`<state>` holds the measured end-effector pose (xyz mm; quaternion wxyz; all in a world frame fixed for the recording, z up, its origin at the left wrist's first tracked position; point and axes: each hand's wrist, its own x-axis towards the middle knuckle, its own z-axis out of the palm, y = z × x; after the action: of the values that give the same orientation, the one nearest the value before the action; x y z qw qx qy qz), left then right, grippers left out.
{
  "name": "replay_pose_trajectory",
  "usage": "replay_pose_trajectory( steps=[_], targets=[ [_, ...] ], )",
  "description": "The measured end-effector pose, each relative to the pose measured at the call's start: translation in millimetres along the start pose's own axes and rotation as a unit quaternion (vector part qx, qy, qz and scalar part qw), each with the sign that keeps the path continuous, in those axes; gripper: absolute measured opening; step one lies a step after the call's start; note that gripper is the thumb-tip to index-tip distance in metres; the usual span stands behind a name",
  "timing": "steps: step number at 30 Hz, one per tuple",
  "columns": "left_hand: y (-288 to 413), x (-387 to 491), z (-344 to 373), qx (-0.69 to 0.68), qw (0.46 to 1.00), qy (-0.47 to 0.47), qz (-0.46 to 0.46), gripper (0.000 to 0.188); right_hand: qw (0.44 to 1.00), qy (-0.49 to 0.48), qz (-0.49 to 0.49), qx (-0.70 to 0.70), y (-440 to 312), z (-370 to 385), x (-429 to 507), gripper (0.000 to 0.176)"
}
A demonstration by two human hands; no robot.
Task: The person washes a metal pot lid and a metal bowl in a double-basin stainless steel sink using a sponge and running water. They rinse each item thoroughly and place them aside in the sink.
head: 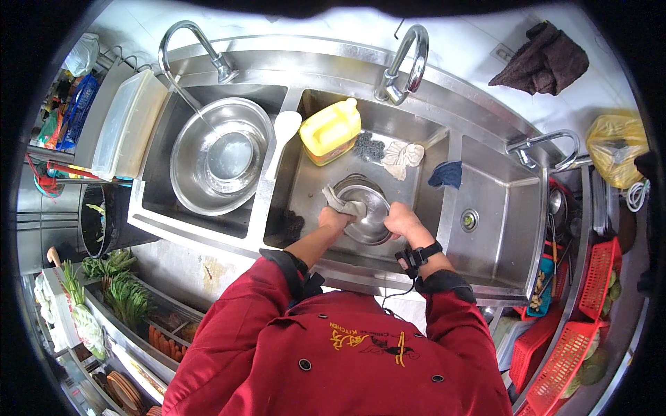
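My left hand [334, 218] grips a pale cloth [349, 206], which lies against the inside of a round stainless steel bowl [372, 229]. On the bowl's right rim, my right hand [403, 219] is closed and holds it tilted over the floor of the middle sink basin [307, 192]. Behind the bowl in the same basin are a yellow plastic jug [333, 127], a dark mesh scourer [368, 148] and a crumpled white cloth [403, 157]. A dark scouring pad [292, 224] rests at the basin's front left.
A large metal basin [182, 166] holding water stands in the left sink under a curved tap [187, 26]. A white ladle [285, 135] lies along the left divider. On the right divider hangs a blue cloth [446, 174]. Red plastic baskets [567, 359] line the right side.
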<state>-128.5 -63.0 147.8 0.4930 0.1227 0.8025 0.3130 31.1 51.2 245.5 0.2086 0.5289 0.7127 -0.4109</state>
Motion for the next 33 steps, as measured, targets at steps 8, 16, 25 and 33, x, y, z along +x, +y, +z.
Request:
replay_pose_trajectory(
  steps=[8, 16, 25, 33],
  targets=[
    [-6, -7, 5, -0.247, 0.951, -0.157, -0.099, 0.036, 0.808, 0.243, -0.086, 0.531, 37, 116, 25, 0.034],
    [-16, 13, -13, 0.109, 0.989, -0.094, -0.041, 0.045, 0.949, 0.039, -0.037, 0.311, 30, 54, 6, 0.028],
    [18, 12, -24, 0.497, 0.81, -0.087, 0.3, 0.025, 0.992, -0.022, -0.084, -0.093, -17, 38, -9, 0.021],
    [1, -1, -34, 0.376, 0.83, 0.032, 0.41, 0.014, 0.98, 0.035, -0.018, 0.195, 36, 84, 21, 0.029]
  ],
)
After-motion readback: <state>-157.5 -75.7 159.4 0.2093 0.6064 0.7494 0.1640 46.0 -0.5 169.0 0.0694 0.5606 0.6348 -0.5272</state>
